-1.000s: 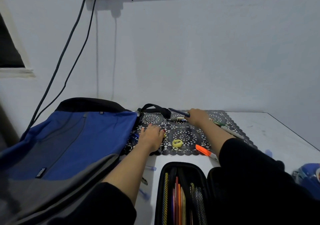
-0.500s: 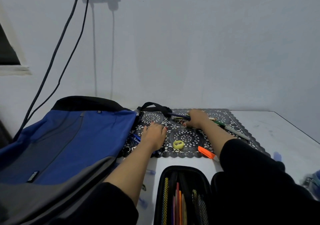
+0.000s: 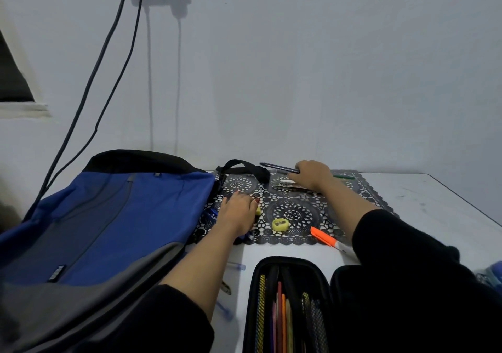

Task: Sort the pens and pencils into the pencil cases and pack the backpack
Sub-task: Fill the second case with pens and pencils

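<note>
The right hand [image 3: 312, 174] is at the far edge of the mat [image 3: 293, 211], fingers curled round a dark pen [image 3: 279, 167] held just above the loose pens [image 3: 290, 187], probably 1 chosen for the case [image 3: 285, 268]. The left hand [image 3: 239, 211] lies palm down over blue pens [image 3: 212, 212] beside the backpack [image 3: 108, 216]; I cannot tell if it grips any. The case lies open at the near edge of the counter [image 3: 434, 203], pencils inside, handy for dropping more in. A sharpener [image 3: 280, 224] and highlighter [image 3: 324, 237] lie unsorted.

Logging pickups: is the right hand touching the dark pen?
Touching. The head view shows the right hand pinching the dark pen, whose near end vanishes under its fingers.
</note>
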